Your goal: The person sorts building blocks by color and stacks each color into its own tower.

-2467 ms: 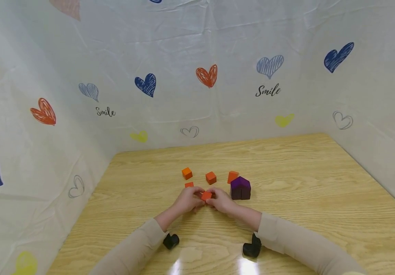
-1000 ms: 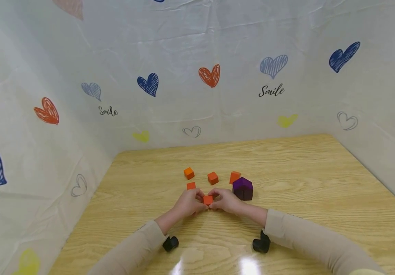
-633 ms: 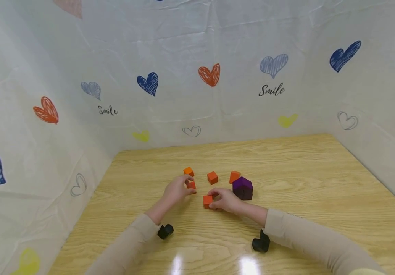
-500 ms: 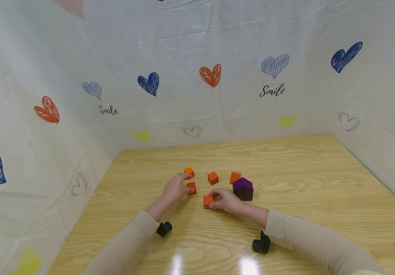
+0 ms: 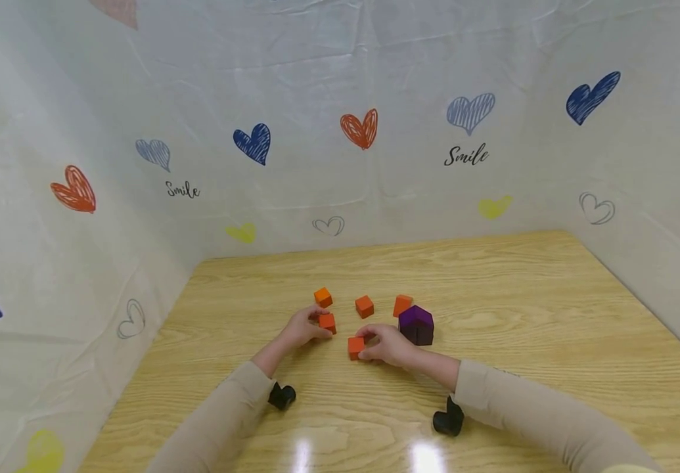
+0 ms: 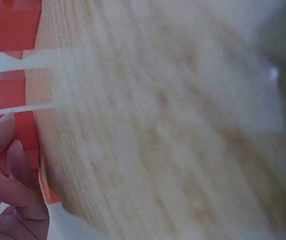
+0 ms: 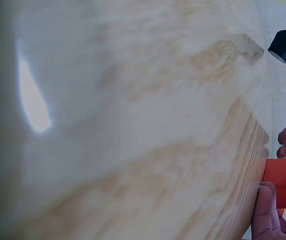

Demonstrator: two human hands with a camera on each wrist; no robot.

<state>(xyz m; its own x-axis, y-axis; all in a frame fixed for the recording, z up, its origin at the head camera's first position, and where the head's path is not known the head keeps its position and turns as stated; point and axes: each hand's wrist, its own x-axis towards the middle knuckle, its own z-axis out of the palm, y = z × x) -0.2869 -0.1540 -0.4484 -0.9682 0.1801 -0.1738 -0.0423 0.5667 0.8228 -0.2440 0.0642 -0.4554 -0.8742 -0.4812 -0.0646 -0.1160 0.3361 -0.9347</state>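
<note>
My left hand (image 5: 304, 326) pinches a red-orange cube (image 5: 327, 323) between thumb and fingers on the table, left of centre. In the left wrist view the fingertips lie against that cube (image 6: 26, 131). To the right and nearer the front, my right hand (image 5: 389, 345) grips another red-orange cube (image 5: 355, 348) from its right side. The right wrist view shows thumb and fingers on this cube (image 7: 279, 182), with part of the other hand beyond. A small gap separates the two held cubes.
Behind the hands sit an orange cube (image 5: 323, 297), a darker orange cube (image 5: 364, 307) and an orange wedge-like block (image 5: 402, 305). A purple house-shaped block (image 5: 416, 326) stands just right of my right hand. Printed white sheeting (image 5: 292, 197) borders the wooden table (image 5: 523, 295).
My left hand has left the front cube, moved back and left, and taken hold of the second red-orange cube. The right hand stays on the front cube.
</note>
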